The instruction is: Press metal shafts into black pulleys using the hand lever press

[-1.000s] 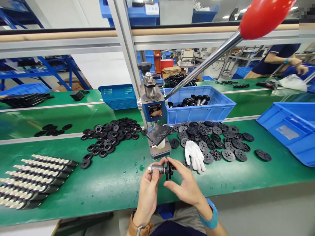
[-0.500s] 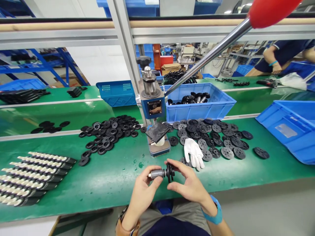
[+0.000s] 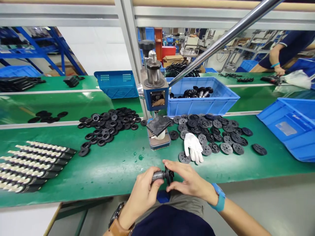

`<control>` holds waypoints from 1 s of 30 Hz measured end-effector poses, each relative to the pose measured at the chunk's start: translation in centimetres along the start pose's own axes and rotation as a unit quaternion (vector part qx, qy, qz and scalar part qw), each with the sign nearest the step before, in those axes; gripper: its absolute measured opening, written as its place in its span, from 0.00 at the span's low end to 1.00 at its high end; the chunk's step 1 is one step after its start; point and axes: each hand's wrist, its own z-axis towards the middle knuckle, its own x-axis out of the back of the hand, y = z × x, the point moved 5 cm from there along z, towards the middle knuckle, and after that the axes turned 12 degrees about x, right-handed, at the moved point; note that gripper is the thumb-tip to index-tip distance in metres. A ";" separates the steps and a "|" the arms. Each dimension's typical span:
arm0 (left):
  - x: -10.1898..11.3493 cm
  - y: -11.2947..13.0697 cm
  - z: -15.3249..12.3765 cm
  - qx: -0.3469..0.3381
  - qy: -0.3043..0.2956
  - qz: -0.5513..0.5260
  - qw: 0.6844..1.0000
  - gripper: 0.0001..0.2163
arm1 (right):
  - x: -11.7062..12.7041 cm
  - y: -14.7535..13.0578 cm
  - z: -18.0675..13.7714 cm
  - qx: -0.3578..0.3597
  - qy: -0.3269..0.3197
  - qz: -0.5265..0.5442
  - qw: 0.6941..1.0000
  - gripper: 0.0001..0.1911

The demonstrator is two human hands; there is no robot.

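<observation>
I have the part at the lower centre of the frame, sideways above the near edge of a green bench [image 3: 108, 178]: a grey metal rod [image 3: 157, 176] with a black wheel [image 3: 169, 177] at its right end. My left hand [image 3: 145, 187] is wrapped around the rod, thumb on the near side; my right hand [image 3: 190, 178] curves around the wheel, fingertips at its rim, and I cannot tell whether they grip. I judge the rod stiff, weighty for its size and perhaps slick, best held round its middle; the wheel looks like hard, light plastic, safest taken across opposite edges. Right of upper centre, beside a hand press [image 3: 157, 98], a blue bin [image 3: 201, 107] holds a jumble of black parts [image 3: 193, 92], some with silvery shafts. Left of the press, a teal basket [image 3: 116, 89] shows its slotted wall, hiding whatever is inside. At the right edge sits a blue box [image 3: 285, 114], a pale label on its side, cut off by the frame, contents unclear to me
</observation>
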 end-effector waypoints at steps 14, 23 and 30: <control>0.8 -0.9 0.2 0.012 0.022 -0.063 0.998 0.09 | 1.5 0.5 0.2 -0.220 0.109 0.091 0.965 0.39; 0.7 -1.2 0.0 0.003 0.028 -0.044 0.999 0.07 | 1.0 0.2 -0.7 -0.217 0.046 0.115 0.968 0.42; 0.2 -1.0 -0.4 -0.010 0.018 -0.022 1.000 0.08 | 0.0 -0.6 0.7 -0.140 -0.001 0.048 0.989 0.41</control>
